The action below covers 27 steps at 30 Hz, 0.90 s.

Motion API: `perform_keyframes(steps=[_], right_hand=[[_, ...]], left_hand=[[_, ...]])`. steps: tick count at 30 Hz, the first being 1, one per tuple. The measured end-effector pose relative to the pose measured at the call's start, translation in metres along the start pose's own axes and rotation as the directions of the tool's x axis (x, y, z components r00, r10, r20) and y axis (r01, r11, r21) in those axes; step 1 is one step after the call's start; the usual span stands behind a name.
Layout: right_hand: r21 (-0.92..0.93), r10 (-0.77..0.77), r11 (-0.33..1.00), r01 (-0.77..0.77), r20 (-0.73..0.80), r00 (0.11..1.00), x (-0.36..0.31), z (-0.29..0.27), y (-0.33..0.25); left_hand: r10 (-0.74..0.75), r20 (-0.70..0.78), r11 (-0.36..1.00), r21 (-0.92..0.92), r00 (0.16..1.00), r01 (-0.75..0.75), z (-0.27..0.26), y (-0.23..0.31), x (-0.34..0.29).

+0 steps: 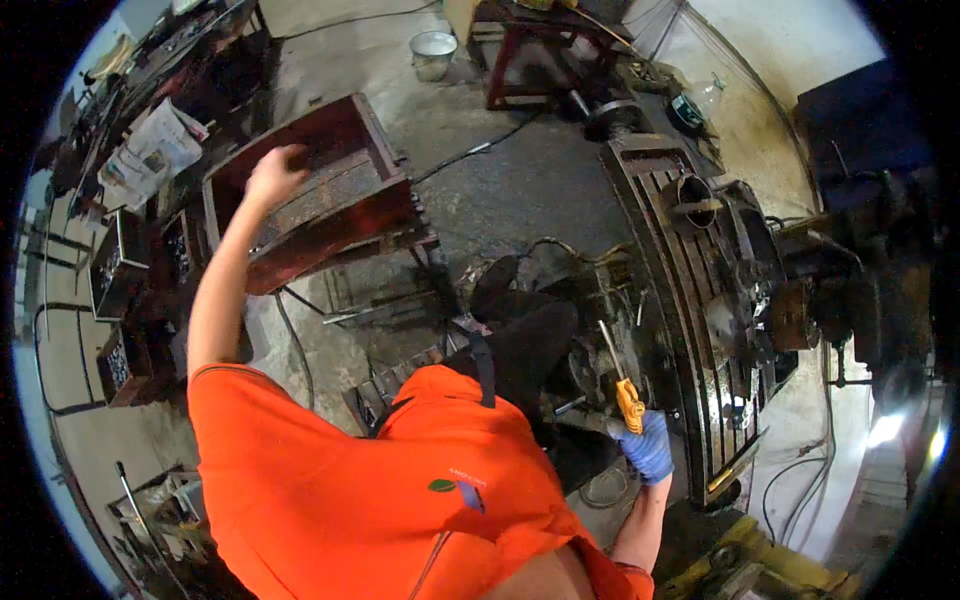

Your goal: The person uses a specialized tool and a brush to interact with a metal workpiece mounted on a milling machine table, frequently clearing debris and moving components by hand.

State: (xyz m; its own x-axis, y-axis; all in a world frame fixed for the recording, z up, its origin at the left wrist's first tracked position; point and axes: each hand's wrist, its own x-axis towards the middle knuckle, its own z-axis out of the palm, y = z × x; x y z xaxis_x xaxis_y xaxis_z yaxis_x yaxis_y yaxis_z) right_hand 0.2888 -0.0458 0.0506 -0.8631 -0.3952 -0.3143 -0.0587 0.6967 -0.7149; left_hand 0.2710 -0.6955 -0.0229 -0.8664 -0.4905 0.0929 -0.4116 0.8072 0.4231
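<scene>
My bare left hand is stretched out over a deep reddish-brown metal tray. Its fingers look curled together, and what they hold, if anything, is too blurred to make out. A thin layer of dark bits covers the tray's bottom. In a blue glove, my right hand grips a yellow air blow gun whose long thin metal nozzle points up and away from me. Just right of that hand runs the slotted machine table, dark and oily, with a round cup-like part on it.
A metal bucket stands on the floor at the far side. Boxes of small metal parts sit at the left. Newspaper hangs by the left bench. The machine's dark spindle part juts in from the right. Hoses cross the floor.
</scene>
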Motion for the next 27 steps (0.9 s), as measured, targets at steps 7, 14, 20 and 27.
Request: perform_keyframes(steps=[7,14,20,27], right_hand=[[0.167,0.204,0.963,-0.211,0.056,0.977,-0.006,-0.005,-0.012],[0.079,0.256,0.962,-0.26,0.055,0.965,-0.014,-0.011,-0.003],[0.115,0.305,0.945,-0.306,0.029,0.952,-0.019,-0.004,0.01],[-0.043,0.156,0.987,-0.158,-0.04,0.987,-0.016,-0.011,-0.011]], left_hand=[[-0.42,0.417,0.871,0.434,0.806,0.229,0.072,-0.131,-0.021],[-0.461,0.508,0.836,0.523,0.728,0.164,0.057,-0.114,-0.028],[-0.407,0.473,0.714,0.698,0.781,-0.051,0.064,-0.124,-0.02],[-0.335,0.481,0.625,0.757,0.81,-0.191,0.064,-0.139,-0.008]])
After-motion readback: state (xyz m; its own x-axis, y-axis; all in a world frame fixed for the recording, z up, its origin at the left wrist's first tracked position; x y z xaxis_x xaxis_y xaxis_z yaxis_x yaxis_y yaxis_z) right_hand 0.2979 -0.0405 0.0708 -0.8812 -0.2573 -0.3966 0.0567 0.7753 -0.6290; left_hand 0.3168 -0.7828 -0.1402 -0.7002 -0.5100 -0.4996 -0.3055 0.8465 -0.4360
